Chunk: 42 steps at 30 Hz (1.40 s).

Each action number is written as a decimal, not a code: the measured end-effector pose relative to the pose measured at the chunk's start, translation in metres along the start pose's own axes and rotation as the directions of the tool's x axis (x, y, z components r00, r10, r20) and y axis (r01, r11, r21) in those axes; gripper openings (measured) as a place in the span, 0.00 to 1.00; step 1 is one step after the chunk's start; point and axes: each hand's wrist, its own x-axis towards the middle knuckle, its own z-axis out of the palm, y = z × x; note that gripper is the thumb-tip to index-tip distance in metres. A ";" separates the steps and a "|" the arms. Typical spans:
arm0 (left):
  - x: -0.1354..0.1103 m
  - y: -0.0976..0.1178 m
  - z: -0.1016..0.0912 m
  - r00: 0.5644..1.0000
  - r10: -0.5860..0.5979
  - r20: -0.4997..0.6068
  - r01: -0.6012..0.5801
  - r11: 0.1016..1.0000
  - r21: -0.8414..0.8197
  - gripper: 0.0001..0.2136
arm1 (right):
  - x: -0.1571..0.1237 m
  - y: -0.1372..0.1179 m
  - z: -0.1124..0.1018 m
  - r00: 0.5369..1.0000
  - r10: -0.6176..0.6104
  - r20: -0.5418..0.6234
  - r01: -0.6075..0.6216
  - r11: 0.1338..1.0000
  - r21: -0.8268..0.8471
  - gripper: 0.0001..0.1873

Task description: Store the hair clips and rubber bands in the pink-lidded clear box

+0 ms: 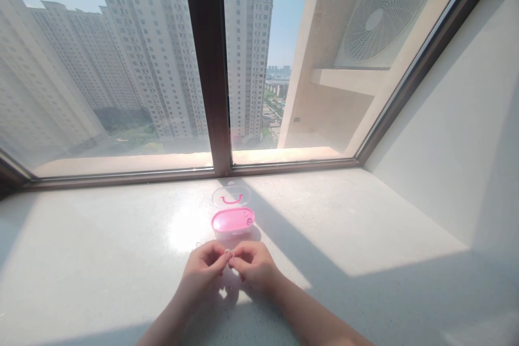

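Observation:
My left hand [207, 264] and my right hand [253, 265] meet fingertip to fingertip just above the windowsill. Both are closed in a pinch on a small pale piece [229, 251], which looks curved like a ring; the fingers cover most of it. Just beyond the hands stands an oval plastic box with a pink top face [233, 220] and a pale, see-through side. Its clear lid [231, 196], with a pink curved handle, lies behind the box towards the window. Left of the box, close to my left hand, sits a tiny clear item [198, 245], too small to name.
The pale stone windowsill [121, 259] carries bright glare and hard shadows. A dark window frame [217, 119] closes off the far side, with tall buildings beyond the glass. At the right rises a white wall [446, 135].

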 end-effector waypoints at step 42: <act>-0.001 0.004 0.000 1.000 0.019 -0.001 -0.019 0.999 0.044 0.16 | 0.003 -0.006 -0.004 1.000 0.000 -0.001 0.000 0.990 0.144 0.14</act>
